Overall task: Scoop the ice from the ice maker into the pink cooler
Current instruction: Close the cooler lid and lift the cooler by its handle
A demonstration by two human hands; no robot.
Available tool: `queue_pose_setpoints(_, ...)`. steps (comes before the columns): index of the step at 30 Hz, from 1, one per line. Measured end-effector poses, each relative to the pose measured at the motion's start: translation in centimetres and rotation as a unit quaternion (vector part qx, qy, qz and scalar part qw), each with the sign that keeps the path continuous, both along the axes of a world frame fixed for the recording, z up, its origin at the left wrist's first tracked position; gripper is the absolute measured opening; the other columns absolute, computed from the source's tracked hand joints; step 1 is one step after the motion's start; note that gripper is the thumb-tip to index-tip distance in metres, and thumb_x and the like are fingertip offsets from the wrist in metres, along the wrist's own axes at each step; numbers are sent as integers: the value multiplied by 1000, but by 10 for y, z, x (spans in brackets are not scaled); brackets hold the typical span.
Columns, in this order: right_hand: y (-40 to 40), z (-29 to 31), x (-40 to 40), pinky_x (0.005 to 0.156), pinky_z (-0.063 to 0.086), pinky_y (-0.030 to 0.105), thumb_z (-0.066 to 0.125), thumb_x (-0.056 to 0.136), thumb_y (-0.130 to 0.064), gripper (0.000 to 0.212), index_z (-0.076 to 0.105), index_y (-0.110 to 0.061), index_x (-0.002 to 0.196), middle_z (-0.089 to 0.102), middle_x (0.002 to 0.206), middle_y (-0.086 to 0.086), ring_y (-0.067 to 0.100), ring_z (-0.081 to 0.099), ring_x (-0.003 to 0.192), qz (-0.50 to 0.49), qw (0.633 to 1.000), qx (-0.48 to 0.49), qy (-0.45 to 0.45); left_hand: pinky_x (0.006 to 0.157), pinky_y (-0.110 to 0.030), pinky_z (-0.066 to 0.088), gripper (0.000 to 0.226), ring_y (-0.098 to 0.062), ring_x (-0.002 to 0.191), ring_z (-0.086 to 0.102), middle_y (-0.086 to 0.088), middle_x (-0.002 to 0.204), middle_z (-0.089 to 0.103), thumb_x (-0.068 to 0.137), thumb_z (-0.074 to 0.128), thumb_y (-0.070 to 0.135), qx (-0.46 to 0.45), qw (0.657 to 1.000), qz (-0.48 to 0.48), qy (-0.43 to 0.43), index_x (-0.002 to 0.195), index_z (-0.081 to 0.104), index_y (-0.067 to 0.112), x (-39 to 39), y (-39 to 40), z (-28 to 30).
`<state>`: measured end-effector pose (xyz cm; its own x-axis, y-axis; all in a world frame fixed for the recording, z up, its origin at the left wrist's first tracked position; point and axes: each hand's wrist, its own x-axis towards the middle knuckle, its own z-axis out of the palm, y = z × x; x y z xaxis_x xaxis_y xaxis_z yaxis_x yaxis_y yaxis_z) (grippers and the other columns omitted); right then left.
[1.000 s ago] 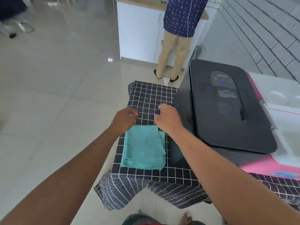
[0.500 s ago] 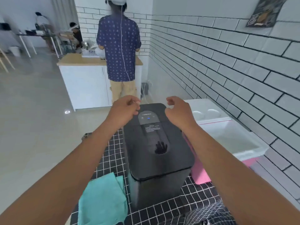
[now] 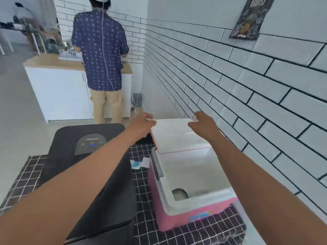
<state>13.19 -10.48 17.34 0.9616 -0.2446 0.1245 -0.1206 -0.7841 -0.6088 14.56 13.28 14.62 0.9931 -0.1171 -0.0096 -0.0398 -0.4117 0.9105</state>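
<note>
Left hand (image 3: 143, 123) and right hand (image 3: 203, 123) pinch the pink cooler's (image 3: 185, 216) open white lid (image 3: 177, 137).

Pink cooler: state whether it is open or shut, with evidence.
Open. On the pink cooler, the white lid lies swung back, exposing the white interior.

Ice maker (image 3: 92, 156) L of cooler (image 3: 177, 216), both on table (image 3: 26, 174); wall (image 3: 247, 94) R.

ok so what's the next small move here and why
Probably leave the white cooler lid and open the black ice maker. The pink cooler already stands open, the ice maker looks closed, and the left hand and right hand at the lid's far corners hold no scoop.
</note>
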Motion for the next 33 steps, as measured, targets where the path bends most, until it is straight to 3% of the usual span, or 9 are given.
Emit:
queue_pose_setpoints(4, -67, -35, 47, 70, 41, 26, 63, 80, -30, 59, 44, -15, 134, 58, 122, 8, 24, 58, 101, 13, 998, 17, 53, 99, -36, 44, 52, -27, 113, 56, -9, 132, 55, 91, 59, 31, 62, 995, 44, 66, 138, 46, 14, 47, -48, -42)
queue_pose_setpoints(11, -128, -97, 112, 97, 38, 33, 66, 84, -42, 83, 24, -12, 148, 45, 143, 13, 29, 46, 127, 43, 985, 35, 166, 105, -40, 41, 72, -28, 123, 50, -9, 140, 48, 88, 61, 25, 1, 978, 123, 169, 149, 24, 11, 79, -85, -91)
queue_pose_setpoints(13, -136, -111, 126, 99, 40, 35, 67, 83, -43, 85, 24, -9, 147, 44, 143, 14, 30, 45, 128, 43, 981, 46, 183, 102, -41, 45, 67, -29, 120, 54, -11, 138, 52, 89, 63, 22, -46, 970, 133, 196, 146, 31, 8, 85, -92, -99)
queue_pose_setpoints(16, -141, -133, 137, 103, 39, 37, 69, 80, -47, 89, 24, -10, 147, 41, 146, 10, 28, 42, 130, 40, 977, 89, 190, 77, -30, 52, 42, -25, 97, 65, -12, 122, 64, 91, 63, 21, -109, 958, 162, 209, 129, 54, 6, 91, -97, -104)
queue_pose_setpoints(20, -139, -152, 144, 99, 41, 34, 69, 72, -58, 92, 27, -19, 145, 48, 141, 2, 24, 48, 126, 45, 973, 150, 169, 84, -45, 56, 41, -32, 98, 69, -13, 115, 69, 88, 65, 30, -194, 936, 184, 227, 125, 58, 13, 97, -97, -102)
queue_pose_setpoints(24, -135, -153, 144, 103, 42, 41, 69, 66, -64, 94, 31, -24, 143, 50, 139, -1, 22, 50, 124, 28, 969, 210, 127, 71, -37, 53, 43, -29, 95, 66, -11, 117, 67, 86, 64, 45, -185, 939, 173, 231, 122, 54, 23, 94, -93, -85)
queue_pose_setpoints(27, -135, -143, 138, 103, 37, 33, 70, 70, -61, 101, 18, -26, 150, 38, 149, -2, 19, 42, 132, 18, 964, 248, 94, 87, -45, 51, 28, -27, 102, 63, -3, 119, 65, 87, 61, 53, -184, 951, 161, 188, 106, 55, 34, 93, -90, -67)
queue_pose_setpoints(30, -137, -115, 130, 97, 37, 28, 70, 74, -58, 98, 16, -29, 150, 41, 147, -4, 15, 45, 126, 29, 961, 269, 49, 95, -49, 46, 66, -23, 114, 56, 6, 135, 52, 83, 64, 59, -186, 964, 157, 108, 139, 36, 35, 93, -92, -38)
queue_pose_setpoints(33, -136, -75, 121, 101, 40, 33, 69, 74, -60, 100, 13, -30, 151, 40, 148, -4, 16, 48, 125, 39, 959, 280, 11, 77, -31, 50, 103, -14, 110, 52, 11, 145, 34, 76, 67, 65, -175, 972, 150, 49, 153, 5, 36, 89, -95, -7)
